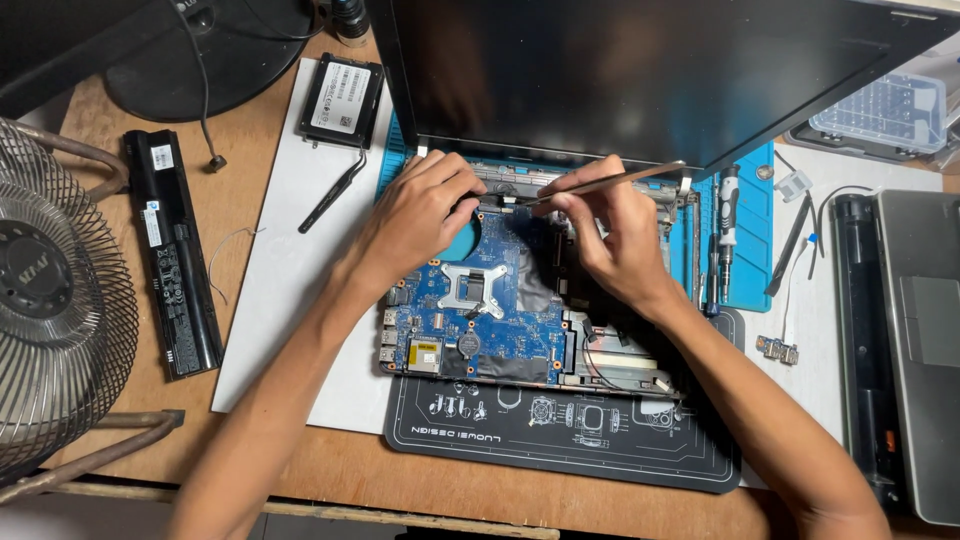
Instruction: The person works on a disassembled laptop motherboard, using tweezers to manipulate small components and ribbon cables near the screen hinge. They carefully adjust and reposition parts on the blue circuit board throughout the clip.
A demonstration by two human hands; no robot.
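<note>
An opened laptop lies in the middle of the desk with its blue motherboard (470, 310) exposed and its dark screen lid (640, 70) raised behind. My left hand (415, 215) rests on the board's far edge, fingertips pinching at a small connector near the hinge. My right hand (615, 235) holds thin metal tweezers (600, 183), their tip pointing left at the same connector, close to my left fingertips. The laptop sits on a black work mat (560, 440) over a white sheet.
A long black battery (172, 255) and a wire fan guard (50, 300) lie at the left. A drive (342, 100) and black tweezers (333, 192) rest behind. A screwdriver (727, 235), small circuit board (777, 349), another laptop (915, 340) and a clear parts box (880, 112) are at the right.
</note>
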